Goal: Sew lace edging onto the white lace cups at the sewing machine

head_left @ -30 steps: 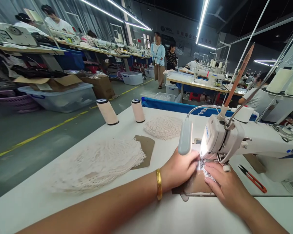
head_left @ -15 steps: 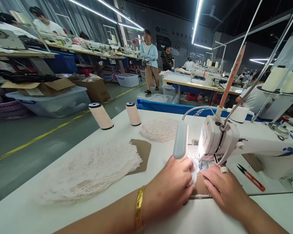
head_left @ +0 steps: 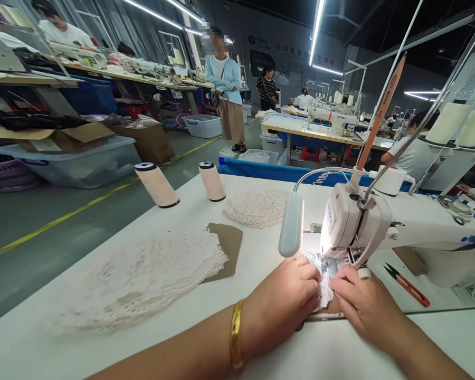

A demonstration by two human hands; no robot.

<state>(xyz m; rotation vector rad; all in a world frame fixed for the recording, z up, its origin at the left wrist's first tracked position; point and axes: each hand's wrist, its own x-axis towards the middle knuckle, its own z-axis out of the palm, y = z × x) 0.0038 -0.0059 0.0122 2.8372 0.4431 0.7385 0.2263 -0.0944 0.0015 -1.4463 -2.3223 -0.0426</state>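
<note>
White openwork lace [head_left: 324,295] shifted rightward under the white sewing machine [head_left: 358,219]; my curled left fingers [head_left: 309,288] grip it, right fingers [head_left: 345,289] bent, hold unclear.

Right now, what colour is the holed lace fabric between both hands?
White lace fabric, clearest in the head view.

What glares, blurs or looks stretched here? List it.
Head view: the lamp brightens the sewing machine's front; head view: ceiling light glares; head view: nearer lace pile blurs at its left end; head view: the left spool leans, probably lens stretch.
</note>
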